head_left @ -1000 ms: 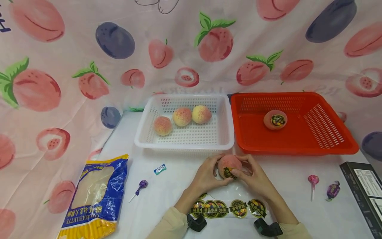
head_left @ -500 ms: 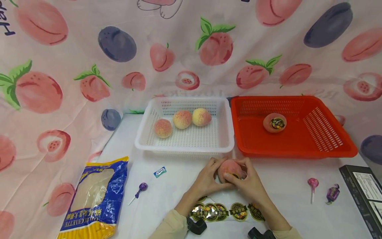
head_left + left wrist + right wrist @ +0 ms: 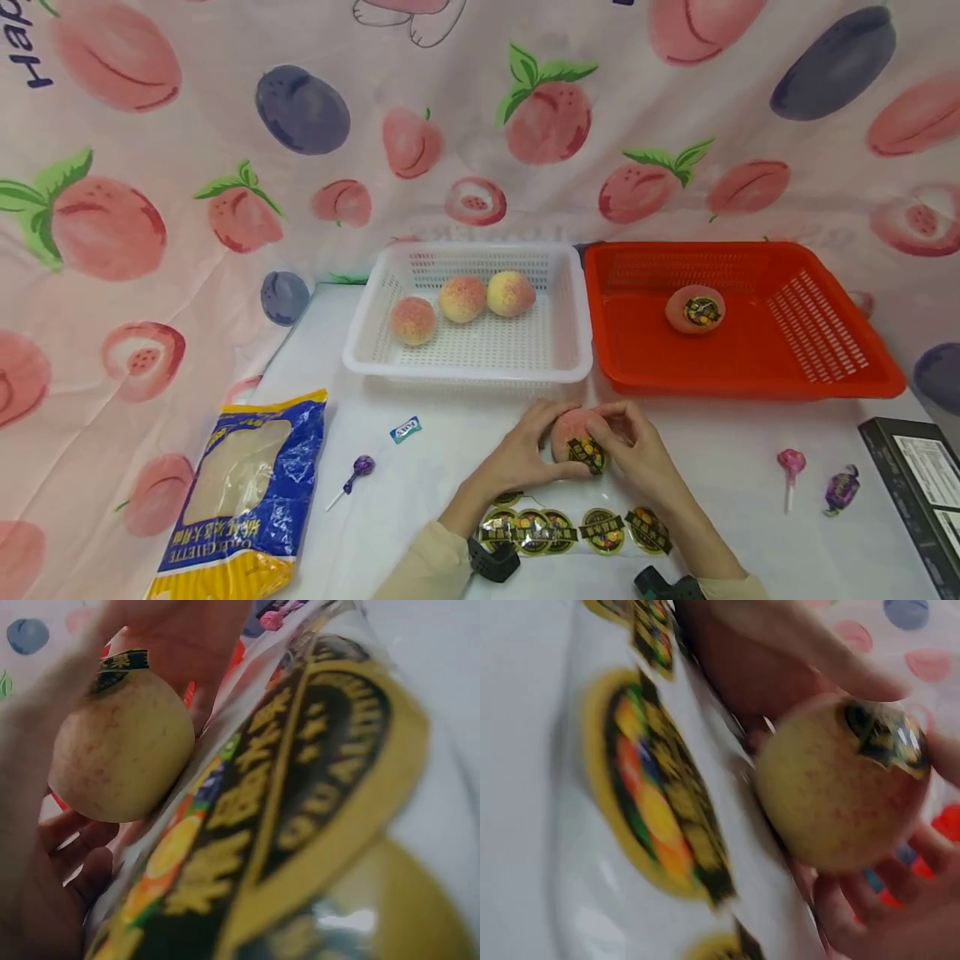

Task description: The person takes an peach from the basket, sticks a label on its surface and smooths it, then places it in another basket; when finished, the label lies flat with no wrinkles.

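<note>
Between both hands, just in front of the baskets, is a pink-and-yellow peach (image 3: pixel 572 427) with a black-and-gold round sticker (image 3: pixel 587 454) on its near side. My left hand (image 3: pixel 528 450) grips the peach from the left, its thumb by the sticker's lower edge. From the right, my right hand (image 3: pixel 637 446) holds it, thumb on the upper part near the sticker. The sticker (image 3: pixel 885 739) lies against the peach skin in the right wrist view. Below the hands, a clear sheet with several matching stickers (image 3: pixel 602 532) lies on the table, partly hidden by the wrists.
Three peaches (image 3: pixel 462 298) sit in a white basket (image 3: pixel 468 371). A red basket (image 3: pixel 750 387) beside it holds one stickered peach (image 3: pixel 695 309). A blue-and-yellow bag (image 3: pixel 240 500), a purple lollipop (image 3: pixel 363 467), a pink lollipop (image 3: pixel 791 462), wrapped candies (image 3: pixel 842 490) and a black box (image 3: pixel 918 492) lie around.
My right thumb, which covered most of the sticker half a second ago, has moved up off it, and the sticker shows again. The peach stays between both hands.
</note>
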A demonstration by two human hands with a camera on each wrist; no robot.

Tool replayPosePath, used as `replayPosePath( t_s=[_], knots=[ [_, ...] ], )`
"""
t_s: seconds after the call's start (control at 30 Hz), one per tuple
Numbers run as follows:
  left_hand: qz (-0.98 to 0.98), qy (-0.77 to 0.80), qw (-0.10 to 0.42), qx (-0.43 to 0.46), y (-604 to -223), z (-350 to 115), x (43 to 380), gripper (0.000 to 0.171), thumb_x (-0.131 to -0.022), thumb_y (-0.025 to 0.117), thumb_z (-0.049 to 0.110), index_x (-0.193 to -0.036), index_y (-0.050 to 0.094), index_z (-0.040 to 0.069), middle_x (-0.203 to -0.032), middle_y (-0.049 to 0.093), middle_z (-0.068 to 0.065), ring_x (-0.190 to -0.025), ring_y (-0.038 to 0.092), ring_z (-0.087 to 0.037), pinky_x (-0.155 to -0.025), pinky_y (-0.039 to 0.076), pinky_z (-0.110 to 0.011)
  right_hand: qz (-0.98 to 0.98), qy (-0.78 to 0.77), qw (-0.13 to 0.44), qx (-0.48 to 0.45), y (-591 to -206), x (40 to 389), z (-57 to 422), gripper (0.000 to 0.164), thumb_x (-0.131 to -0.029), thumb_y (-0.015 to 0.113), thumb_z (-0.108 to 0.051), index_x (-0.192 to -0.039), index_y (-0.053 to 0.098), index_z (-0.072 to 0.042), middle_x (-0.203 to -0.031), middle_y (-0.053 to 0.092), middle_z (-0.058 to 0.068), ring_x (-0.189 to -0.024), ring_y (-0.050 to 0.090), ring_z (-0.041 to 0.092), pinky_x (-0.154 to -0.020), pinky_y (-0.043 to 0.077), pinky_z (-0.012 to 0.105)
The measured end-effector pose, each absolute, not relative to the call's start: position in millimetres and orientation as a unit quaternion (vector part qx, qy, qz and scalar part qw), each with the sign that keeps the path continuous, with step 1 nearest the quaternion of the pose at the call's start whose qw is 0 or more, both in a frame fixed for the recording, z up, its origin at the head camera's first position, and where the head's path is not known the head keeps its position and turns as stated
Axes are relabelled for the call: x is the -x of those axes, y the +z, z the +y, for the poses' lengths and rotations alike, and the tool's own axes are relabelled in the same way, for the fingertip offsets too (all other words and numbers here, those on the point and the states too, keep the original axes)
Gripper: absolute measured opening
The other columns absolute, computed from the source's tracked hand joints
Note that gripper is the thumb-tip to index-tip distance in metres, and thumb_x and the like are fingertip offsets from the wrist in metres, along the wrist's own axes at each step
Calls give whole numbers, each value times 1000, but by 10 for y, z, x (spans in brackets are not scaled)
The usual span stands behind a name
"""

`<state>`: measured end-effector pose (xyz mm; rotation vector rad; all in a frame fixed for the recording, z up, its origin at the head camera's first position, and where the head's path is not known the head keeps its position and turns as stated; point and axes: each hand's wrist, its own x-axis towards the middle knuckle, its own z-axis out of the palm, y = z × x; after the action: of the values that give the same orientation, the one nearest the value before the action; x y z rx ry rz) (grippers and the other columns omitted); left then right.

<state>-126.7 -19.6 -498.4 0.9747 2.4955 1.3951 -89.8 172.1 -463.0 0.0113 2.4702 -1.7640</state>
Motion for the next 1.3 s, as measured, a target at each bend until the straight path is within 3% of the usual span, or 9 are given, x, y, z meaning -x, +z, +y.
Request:
replayPosePath(
  t_s=[0.13,0.33,0.5,0.67,0.77,0.87,1.1,1.2,1.3],
  knots=[
    [804,504,114,-295,-4925,-186,1222,74,-69,69,47,-132,35,28,-123,46,16,-106,48,0,-90,42,-24,711,-701,48,-1,-4680,882,1907,32,-91,46,-31,-114,48,-9,-112,55,3,-103,53,10,-86,45,21],
    [769,534,133,-326,-4708,-225,1145,73,-72,73,26,-133,35,23,-130,45,8,-114,47,-5,-96,39,-25,309,-949,-54,28,-4750,894,2210,23,-97,30,-14,-102,50,-5,-102,54,11,-99,49,25,-86,42,36],
    [745,547,128,-359,-4609,-225,1119,70,-74,71,20,-134,35,16,-131,45,2,-114,47,-4,-95,39,-24,137,-981,-133,-19,-4676,945,2363,16,-94,36,-14,-102,48,-7,-99,49,11,-95,43,24,-88,36,37],
    [664,634,196,-345,-4618,-216,1105,65,-81,63,14,-136,28,13,-125,45,-2,-94,52,-1,-77,47,-19,81,-980,-169,-72,-4560,1010,2442,28,-90,43,-13,-118,40,-13,-109,49,5,-101,41,19,-95,30,32],
    [607,679,237,-337,-4610,-215,1084,63,-84,59,13,-137,26,14,-122,44,0,-89,51,-2,-68,47,-17,92,-972,-194,-99,-4492,1049,2450,27,-89,46,-11,-115,40,-14,-111,46,4,-103,39,17,-90,32,31],
    [583,696,229,-353,-4536,-195,1091,65,-83,60,15,-138,25,14,-126,42,1,-96,50,-5,-72,48,-19,108,-959,-233,-119,-4437,1085,2445,19,-88,49,-4,-105,42,-10,-109,46,4,-102,40,18,-84,35,30],
    [585,694,163,-386,-4194,-123,1269,71,-79,65,24,-137,27,9,-134,37,-4,-107,50,-10,-84,48,-28,107,-936,-289,-173,-4410,1116,2410,19,-77,59,8,-81,45,-3,-86,50,8,-79,46,21,-71,42,31],
    [583,703,160,-374,-4058,-49,1372,72,-78,67,21,-138,27,12,-137,35,-1,-110,48,-10,-86,47,-26,105,-932,-289,-192,-4420,1112,2397,20,-76,61,8,-79,45,-4,-84,50,8,-76,46,21,-71,42,31],
    [579,721,154,-350,-3952,39,1484,69,-78,66,13,-137,30,15,-137,36,-2,-110,48,-9,-85,46,-22,98,-933,-283,-199,-4429,1091,2386,21,-77,61,8,-87,47,-5,-89,51,7,-84,47,20,-78,43,31]
  ],
)
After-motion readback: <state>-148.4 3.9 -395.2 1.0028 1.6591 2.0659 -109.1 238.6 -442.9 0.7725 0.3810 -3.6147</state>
